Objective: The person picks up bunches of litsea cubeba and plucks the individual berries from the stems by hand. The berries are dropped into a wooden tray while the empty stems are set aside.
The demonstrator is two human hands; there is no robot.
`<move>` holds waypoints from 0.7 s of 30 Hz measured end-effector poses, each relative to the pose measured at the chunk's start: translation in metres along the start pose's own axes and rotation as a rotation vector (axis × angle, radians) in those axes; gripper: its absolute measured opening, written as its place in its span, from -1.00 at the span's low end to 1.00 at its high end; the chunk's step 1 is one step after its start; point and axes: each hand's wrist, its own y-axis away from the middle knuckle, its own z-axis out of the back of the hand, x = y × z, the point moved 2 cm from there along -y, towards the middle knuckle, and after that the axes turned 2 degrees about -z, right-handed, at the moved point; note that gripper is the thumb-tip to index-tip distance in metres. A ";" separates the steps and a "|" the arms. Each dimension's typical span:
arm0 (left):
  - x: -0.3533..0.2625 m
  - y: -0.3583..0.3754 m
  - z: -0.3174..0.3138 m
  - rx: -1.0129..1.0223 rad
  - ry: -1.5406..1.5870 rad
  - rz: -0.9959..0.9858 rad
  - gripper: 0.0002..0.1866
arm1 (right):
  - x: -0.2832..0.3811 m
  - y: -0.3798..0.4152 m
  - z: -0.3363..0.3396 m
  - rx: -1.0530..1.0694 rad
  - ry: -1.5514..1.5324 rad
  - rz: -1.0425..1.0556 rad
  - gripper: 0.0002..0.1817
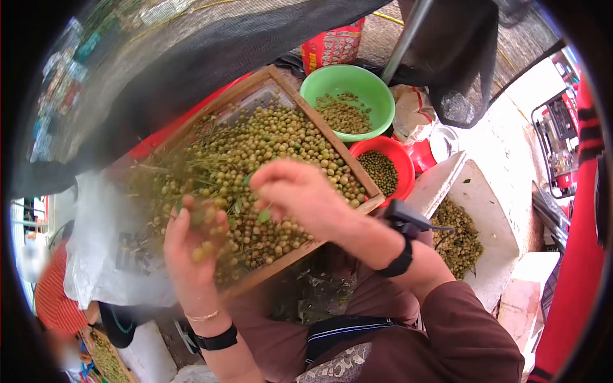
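Wooden-framed rectangular tray (318, 122), beneath both hands: bears a heap of round yellow-green fruits (303, 148). Left hand (191, 241): fingers curl upward, blurred fruits before them; whether gripped, cannot tell. Right hand (297, 193): fingers bend over the heap, near a green leaf (264, 216); pinch cannot be told. Beyond the right hand: light-green round plastic bowl (379, 105), red round plastic bowl (406, 169), both holding small fruits. Beside the right forearm: white foam box (495, 239), fruits inside.
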 end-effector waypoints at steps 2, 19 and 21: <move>0.002 -0.004 0.007 -0.008 0.052 0.001 -0.80 | 0.036 0.002 0.013 -0.125 0.142 0.327 -0.83; 0.020 0.002 -0.013 0.017 -0.048 0.061 -0.87 | -0.012 -0.030 -0.018 0.199 0.453 -0.048 -0.81; 0.023 -0.003 -0.011 -0.012 -0.070 0.053 -0.88 | -0.017 -0.032 -0.017 0.208 0.418 -0.044 -0.81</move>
